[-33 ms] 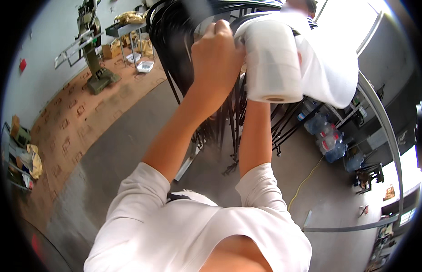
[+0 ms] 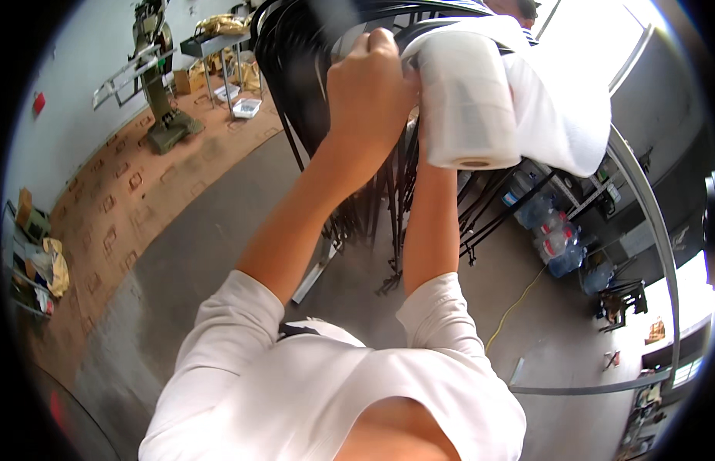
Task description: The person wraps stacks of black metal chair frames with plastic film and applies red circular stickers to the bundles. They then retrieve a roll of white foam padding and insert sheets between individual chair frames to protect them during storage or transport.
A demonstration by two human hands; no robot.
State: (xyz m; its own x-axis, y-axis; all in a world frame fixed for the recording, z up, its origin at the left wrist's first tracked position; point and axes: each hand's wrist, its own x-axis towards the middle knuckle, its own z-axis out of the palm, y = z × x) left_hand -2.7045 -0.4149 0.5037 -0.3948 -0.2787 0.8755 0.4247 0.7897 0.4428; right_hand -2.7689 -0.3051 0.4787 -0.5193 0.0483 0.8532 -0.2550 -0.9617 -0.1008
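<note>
A stack of black metal tube frames (image 2: pixel 292 69) with thin legs stands in front of me. My left hand (image 2: pixel 366 91) is raised against it, fingers curled closed; what they grip, if anything, is hidden. Just right of that hand is a roll of clear plastic film (image 2: pixel 469 104), roughly upright, its cardboard core showing at the bottom end. My right forearm (image 2: pixel 432 219) reaches up behind the roll, which hides my right hand and its fingers. White cloth-like material (image 2: pixel 565 115) drapes over the frames to the right of the roll.
Another person's head (image 2: pixel 515 9) shows beyond the stack. A green machine (image 2: pixel 169 123) and a metal table (image 2: pixel 211 48) stand far left on patterned flooring. On the right are large water bottles (image 2: pixel 557 234), a curved grey metal tube (image 2: pixel 657 223) and a yellow cable (image 2: pixel 515 311) along the floor.
The film roll sits slightly farther right and a little higher in the picture. My left hand has shifted very slightly up, still closed.
</note>
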